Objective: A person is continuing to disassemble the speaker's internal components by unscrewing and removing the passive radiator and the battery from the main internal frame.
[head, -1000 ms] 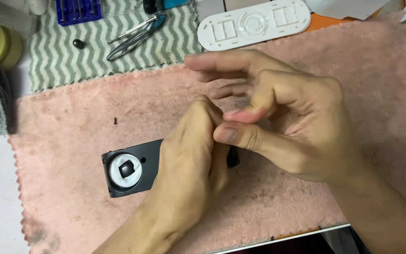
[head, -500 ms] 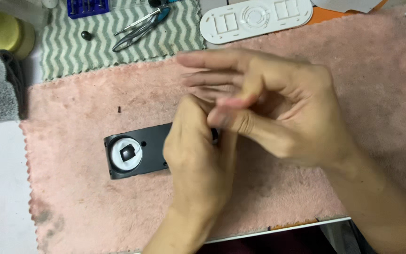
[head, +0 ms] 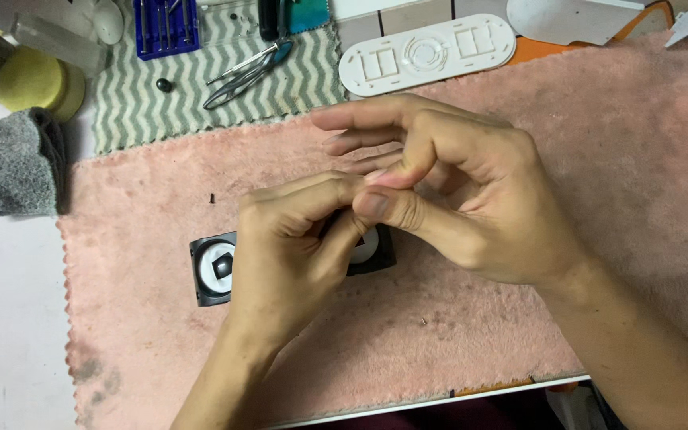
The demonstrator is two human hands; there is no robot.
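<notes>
A flat black rectangular device (head: 215, 269) with round grey-and-white openings lies on a pink towel (head: 599, 159). My left hand (head: 288, 255) covers its middle, fingers curled over it. My right hand (head: 455, 191) is just above and to the right, thumb and forefinger pinched together against my left fingertips. Whatever sits between the fingertips is too small or hidden to make out. A tiny black screw (head: 213, 198) lies on the towel up and to the left of the device.
Behind the towel lie a white oval plastic panel (head: 428, 54), tweezers (head: 248, 68) on a striped cloth, a blue tool holder (head: 166, 26), a yellow round container (head: 37, 80) and a grey folded cloth (head: 13, 163). The table's front edge (head: 479, 392) runs below.
The view has shifted so the device and hands sit further right. My left hand has slid right over the device, uncovering its left opening; the right hand keeps its pinch.
</notes>
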